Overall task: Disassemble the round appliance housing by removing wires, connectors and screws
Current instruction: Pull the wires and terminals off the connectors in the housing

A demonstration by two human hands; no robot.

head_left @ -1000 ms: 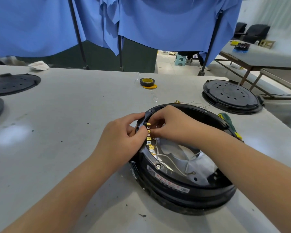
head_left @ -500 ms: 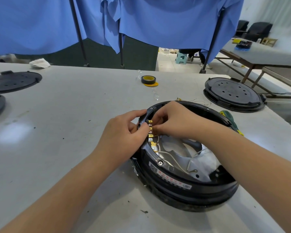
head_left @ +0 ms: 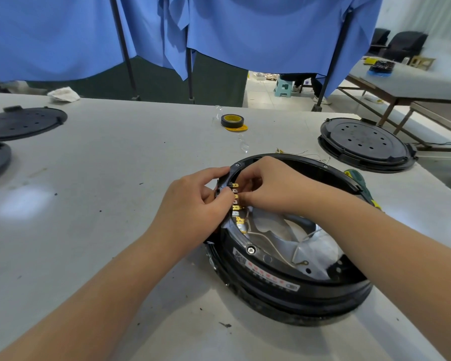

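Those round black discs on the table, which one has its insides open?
The round housing under both hands, left hand and right hand: white wires show inside. The lid right and lid far left are closed, perforated covers.

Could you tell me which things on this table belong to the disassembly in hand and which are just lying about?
In the job:
- round housing
- yellow connectors
- white wires
- left hand, gripping the rim
- right hand, pinching at the connectors
- screwdriver, lying ready

Lying about:
- tape roll
- black lid
- crumpled cloth
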